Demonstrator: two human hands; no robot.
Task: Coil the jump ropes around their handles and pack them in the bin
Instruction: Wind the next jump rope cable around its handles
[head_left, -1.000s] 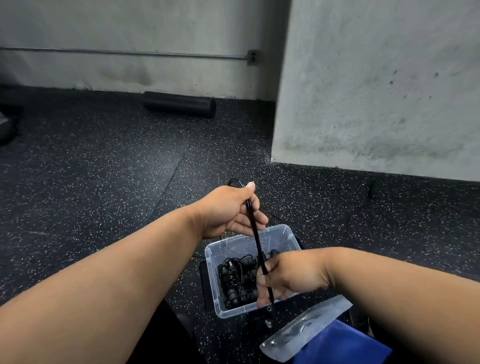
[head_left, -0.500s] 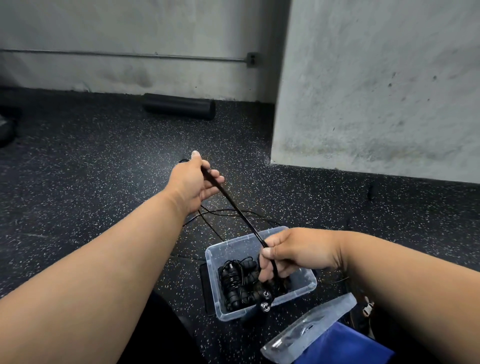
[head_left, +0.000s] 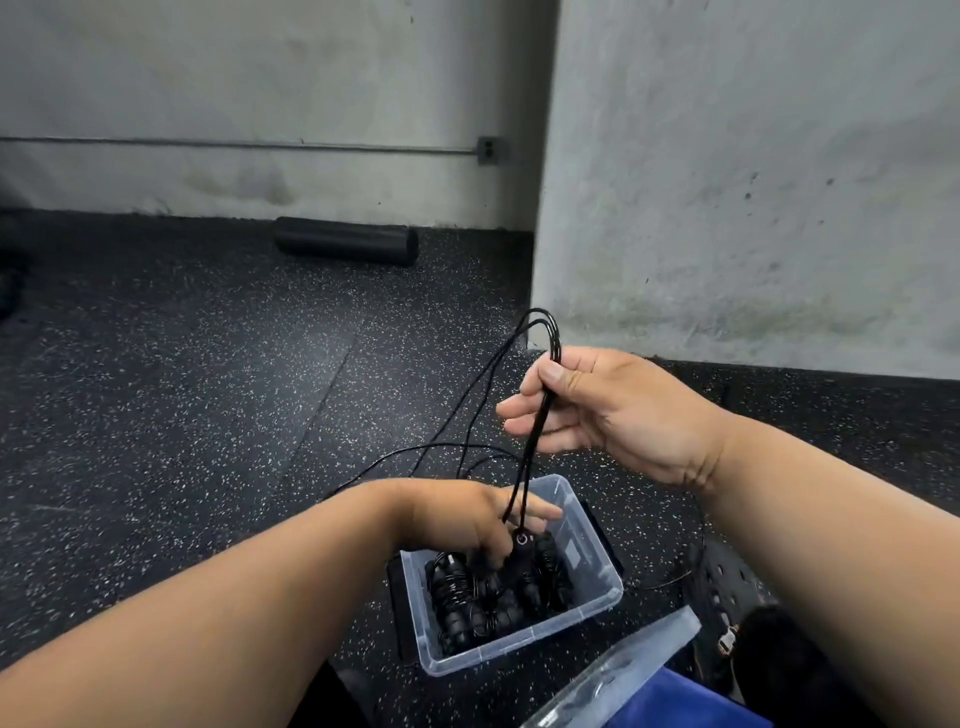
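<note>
Head view: hands swapped since 0.5 s ago. Right hand (head_left: 618, 410) now raised, pinching doubled strands of thin black jump rope (head_left: 537, 415) between thumb and fingers; left hand (head_left: 467, 519) now low over one clear rectangular plastic bin (head_left: 587, 605), gripping one black handle (head_left: 521, 551). Several coiled black ropes (head_left: 457, 597) in bin, count unclear. One black foam roller (head_left: 347, 241) by wall.

No text, label, brand or number is legible on anything here.
</note>
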